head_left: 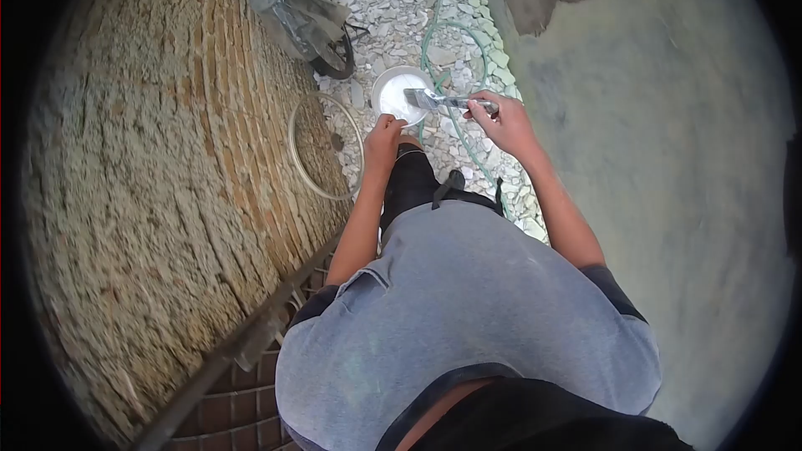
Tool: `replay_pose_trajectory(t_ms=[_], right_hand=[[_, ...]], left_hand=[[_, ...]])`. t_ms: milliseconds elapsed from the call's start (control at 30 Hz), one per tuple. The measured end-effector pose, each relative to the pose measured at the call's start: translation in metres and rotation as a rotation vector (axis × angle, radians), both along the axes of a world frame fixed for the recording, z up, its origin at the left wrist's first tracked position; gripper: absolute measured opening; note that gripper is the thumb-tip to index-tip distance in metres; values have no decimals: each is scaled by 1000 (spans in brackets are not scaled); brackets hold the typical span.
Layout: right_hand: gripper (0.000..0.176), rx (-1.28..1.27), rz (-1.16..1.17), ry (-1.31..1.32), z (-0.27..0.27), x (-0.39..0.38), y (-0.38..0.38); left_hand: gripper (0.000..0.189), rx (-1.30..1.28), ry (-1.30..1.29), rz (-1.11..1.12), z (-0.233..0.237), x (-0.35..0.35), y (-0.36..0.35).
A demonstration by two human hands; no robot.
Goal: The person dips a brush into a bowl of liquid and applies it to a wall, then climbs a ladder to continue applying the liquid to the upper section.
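Observation:
A small round bucket (pixel 377 93) of white paint (pixel 393 98) is in front of me, above my knee in this view. My left hand (pixel 384 138) is closed on its near rim, thumb and fingers pinched over the edge. In my right hand (pixel 505 124) is a wide flat paintbrush (pixel 428 99), gripped by its handle. The brush points left, and its bristles overlap the white paint inside the bucket.
A rough stone wall (pixel 159 159) rises on the left, with a pale hoop (pixel 292 144) beside it. Plastic sheeting (pixel 288 0) covers something with a wheel (pixel 341 58). A green hose (pixel 484 50) lies over white gravel (pixel 380 0). On the right is a smooth greenish surface (pixel 668 159).

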State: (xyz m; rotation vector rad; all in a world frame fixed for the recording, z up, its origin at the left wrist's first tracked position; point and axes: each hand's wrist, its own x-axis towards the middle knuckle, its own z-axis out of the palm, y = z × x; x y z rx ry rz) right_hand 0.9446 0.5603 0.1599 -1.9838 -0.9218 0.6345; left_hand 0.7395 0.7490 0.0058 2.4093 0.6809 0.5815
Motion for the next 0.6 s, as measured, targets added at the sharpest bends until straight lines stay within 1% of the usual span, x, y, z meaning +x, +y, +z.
replay_pose_trajectory(t_ms=[133, 167, 200, 233, 300, 333, 367, 400, 433, 467, 500, 533, 567, 600], right_hand=[[25, -5, 16, -86, -13, 60, 91], [25, 60, 9, -125, -19, 76, 115], [24, 122, -12, -156, -26, 85, 137], [24, 119, -60, -145, -32, 92, 157], [24, 150, -157, -139, -36, 118, 206], [25, 36, -236, -131, -26, 124, 226], [26, 83, -319, -42, -37, 122, 245], [27, 150, -415, 7, -43, 134, 265], [28, 186, -521, 203, -34, 134, 282], [27, 244, -570, 266, -38, 137, 295], [26, 316, -633, 321, -41, 139, 307], [26, 385, -685, 160, -46, 141, 318], [28, 375, -704, 136, -45, 145, 325], [30, 397, -787, 110, -44, 144, 334]], left_hand=[[16, -27, -3, -27, -6, 61, 85], [15, -37, -17, -40, -10, 79, 109], [17, -23, 16, -52, -10, 96, 132], [17, -23, 30, -99, -16, 107, 157], [18, 37, 4, -121, -24, 145, 211], [19, 57, -30, -185, -29, 158, 239], [20, 54, 8, -190, -13, 171, 258], [22, 38, 75, -235, -14, 179, 284], [26, 127, 76, -286, -17, 192, 310], [31, 184, 1, -361, -24, 203, 336], [32, 112, 24, -367, -34, 213, 361], [31, 40, 61, -407, -5, 231, 369], [27, 71, 23, -433, -15, 246, 391], [26, 184, 27, -494, -4, 261, 400]])
